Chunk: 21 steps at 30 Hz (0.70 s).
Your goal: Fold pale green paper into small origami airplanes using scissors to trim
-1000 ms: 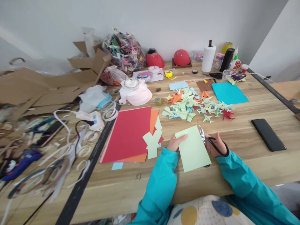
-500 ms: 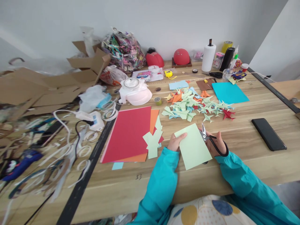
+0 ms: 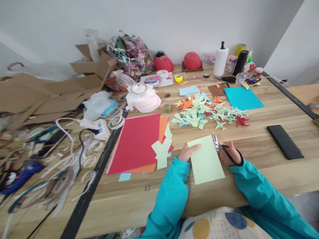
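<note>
A pale green sheet of paper (image 3: 207,162) is pinched at its upper left edge by my left hand (image 3: 186,152), thumb on top. My right hand (image 3: 230,154) grips black-handled scissors (image 3: 221,147), their blades pointing up and away beside the sheet's right edge. Part of the scissors and some right-hand fingers are hidden by the paper. Beyond my hands lies a heap of folded paper pieces (image 3: 199,111), mostly pale green with orange, blue and red ones. Left of my hands, pale green paper pieces (image 3: 163,152) overlap a stack of red sheets (image 3: 137,142).
A black phone (image 3: 285,142) lies at the right. Turquoise paper (image 3: 244,98) sits behind the heap. At the left are tangled white cables, a blue glue gun (image 3: 23,176) and cardboard boxes (image 3: 57,86). A paper roll (image 3: 220,61) stands at the back.
The green sheet has turned slightly, its top edge dropping a little and lying more level. The scissors have shifted slightly, and both hands keep their holds.
</note>
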Each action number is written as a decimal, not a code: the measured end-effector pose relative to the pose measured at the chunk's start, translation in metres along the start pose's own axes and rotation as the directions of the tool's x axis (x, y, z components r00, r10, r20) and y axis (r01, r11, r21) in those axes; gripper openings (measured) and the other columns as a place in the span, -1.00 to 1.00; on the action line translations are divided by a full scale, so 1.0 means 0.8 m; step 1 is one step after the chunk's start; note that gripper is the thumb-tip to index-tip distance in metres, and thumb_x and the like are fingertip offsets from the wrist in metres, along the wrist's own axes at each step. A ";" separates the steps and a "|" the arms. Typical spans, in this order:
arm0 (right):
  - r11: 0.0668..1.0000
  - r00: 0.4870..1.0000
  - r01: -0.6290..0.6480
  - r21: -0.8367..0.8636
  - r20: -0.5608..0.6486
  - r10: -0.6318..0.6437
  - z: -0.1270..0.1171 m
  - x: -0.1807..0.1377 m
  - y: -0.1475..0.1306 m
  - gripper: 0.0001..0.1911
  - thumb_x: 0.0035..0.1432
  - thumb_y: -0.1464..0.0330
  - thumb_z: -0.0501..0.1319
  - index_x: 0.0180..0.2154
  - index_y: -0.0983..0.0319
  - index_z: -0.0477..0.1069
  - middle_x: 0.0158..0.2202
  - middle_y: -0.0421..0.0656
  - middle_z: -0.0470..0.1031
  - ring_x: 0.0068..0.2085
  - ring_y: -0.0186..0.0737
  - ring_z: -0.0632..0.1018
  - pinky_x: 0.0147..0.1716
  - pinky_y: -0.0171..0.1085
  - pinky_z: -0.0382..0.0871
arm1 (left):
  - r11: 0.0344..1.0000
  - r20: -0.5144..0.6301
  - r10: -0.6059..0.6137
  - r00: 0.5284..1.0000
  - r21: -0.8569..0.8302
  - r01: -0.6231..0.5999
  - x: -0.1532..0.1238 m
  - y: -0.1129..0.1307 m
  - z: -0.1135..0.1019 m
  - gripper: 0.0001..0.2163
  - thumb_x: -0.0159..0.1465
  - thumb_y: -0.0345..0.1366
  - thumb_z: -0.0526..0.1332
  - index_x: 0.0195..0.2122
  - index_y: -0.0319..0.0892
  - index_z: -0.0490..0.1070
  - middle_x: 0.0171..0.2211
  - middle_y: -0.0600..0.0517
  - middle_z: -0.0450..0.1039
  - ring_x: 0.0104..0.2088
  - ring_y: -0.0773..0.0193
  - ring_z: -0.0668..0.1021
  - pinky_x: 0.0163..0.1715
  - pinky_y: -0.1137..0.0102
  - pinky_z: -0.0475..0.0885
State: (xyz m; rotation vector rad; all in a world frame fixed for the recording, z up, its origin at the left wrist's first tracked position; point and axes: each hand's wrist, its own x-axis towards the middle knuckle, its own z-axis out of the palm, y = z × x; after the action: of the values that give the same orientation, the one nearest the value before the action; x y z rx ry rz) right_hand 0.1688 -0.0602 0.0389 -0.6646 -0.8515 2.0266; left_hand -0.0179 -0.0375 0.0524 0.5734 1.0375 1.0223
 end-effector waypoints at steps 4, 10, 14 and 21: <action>0.997 0.996 0.073 0.011 -0.052 -0.072 0.004 0.003 -0.002 -0.06 -0.11 -0.27 0.01 0.16 0.18 0.15 -0.08 0.03 0.46 -0.14 -0.02 0.52 -0.27 -0.10 0.42 | 1.000 -0.005 0.013 1.000 0.018 -0.013 0.006 -0.001 -0.004 -0.59 -0.25 -0.23 0.47 -0.35 -0.26 0.49 -0.41 -0.07 0.57 -0.34 0.04 0.59 -0.36 0.29 0.47; 0.990 0.984 0.142 -0.014 -0.108 -0.142 0.016 0.006 -0.003 -0.08 -0.09 -0.27 -0.03 0.17 0.17 0.16 -0.02 0.01 0.44 -0.08 -0.01 0.49 -0.17 -0.08 0.39 | 0.999 -0.015 0.027 1.000 0.028 -0.026 0.013 -0.004 -0.007 -0.56 -0.27 -0.23 0.47 -0.33 -0.27 0.50 -0.40 -0.08 0.57 -0.32 0.01 0.59 -0.33 0.27 0.46; 0.990 0.990 0.136 0.042 -0.053 -0.134 0.020 0.005 -0.004 -0.12 -0.06 -0.23 0.01 0.18 0.15 0.14 -0.06 0.00 0.46 -0.14 -0.05 0.52 -0.24 -0.12 0.42 | 1.000 0.036 0.010 0.999 0.019 -0.011 0.010 -0.002 -0.005 -0.56 -0.25 -0.23 0.47 -0.31 -0.28 0.50 -0.39 -0.10 0.57 -0.33 0.02 0.59 -0.32 0.26 0.47; 0.999 0.999 0.039 0.025 -0.014 -0.039 0.002 0.003 0.003 -0.07 -0.11 -0.26 0.03 0.15 0.21 0.17 -0.16 0.03 0.50 -0.23 -0.02 0.54 -0.40 -0.15 0.43 | 0.998 0.088 -0.042 0.995 0.053 0.038 0.003 -0.001 -0.005 -0.61 -0.21 -0.24 0.45 -0.35 -0.29 0.50 -0.39 -0.12 0.57 -0.35 0.01 0.59 -0.32 0.23 0.47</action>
State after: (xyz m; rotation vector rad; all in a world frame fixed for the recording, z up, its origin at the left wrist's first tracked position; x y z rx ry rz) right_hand 0.1656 -0.0596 0.0380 -0.6425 -0.8236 1.9925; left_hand -0.0211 -0.0357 0.0490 0.6320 0.9946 0.9294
